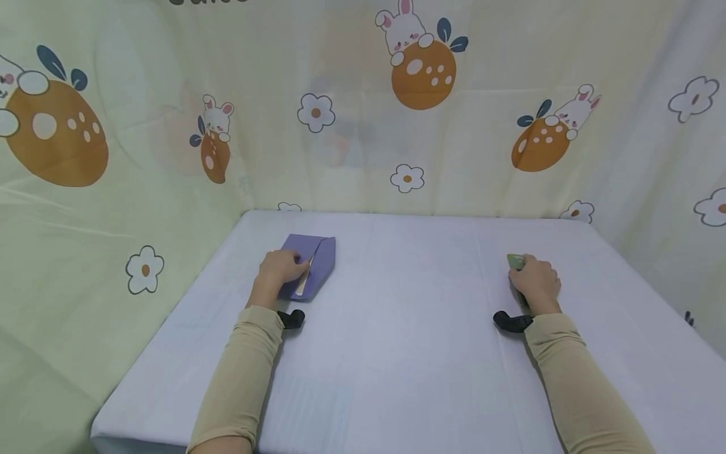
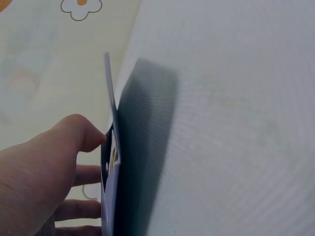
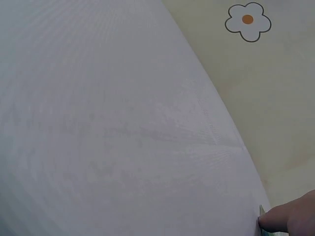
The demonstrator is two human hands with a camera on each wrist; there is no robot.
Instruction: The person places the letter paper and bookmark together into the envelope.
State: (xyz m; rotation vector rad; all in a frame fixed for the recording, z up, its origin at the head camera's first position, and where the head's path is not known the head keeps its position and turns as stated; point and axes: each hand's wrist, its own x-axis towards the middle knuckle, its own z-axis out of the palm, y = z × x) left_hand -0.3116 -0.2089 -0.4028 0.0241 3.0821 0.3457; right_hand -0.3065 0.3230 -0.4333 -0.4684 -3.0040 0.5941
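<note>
On the left of the table, my left hand (image 1: 280, 267) pinches a purple envelope (image 1: 324, 268) with thumb on one face and fingers behind. In the left wrist view the envelope (image 2: 111, 201) stands on edge with its flap raised, casting a shadow. A cream strip with dark marks (image 2: 113, 155) shows inside its opening. Over on the right, my right hand (image 1: 535, 280) grips a thin, flat green piece (image 1: 515, 261), mostly covered by the fingers; I cannot tell what it is. The right wrist view catches only the thumb (image 3: 288, 219) at its lower right corner, against the piece's edge.
A white cloth covers the table (image 1: 397, 328). Behind it and along both sides hangs a pale curtain (image 1: 351, 145) printed with rabbits and flowers. Black wrist-worn devices sit on the left wrist (image 1: 292, 319) and right wrist (image 1: 512, 322).
</note>
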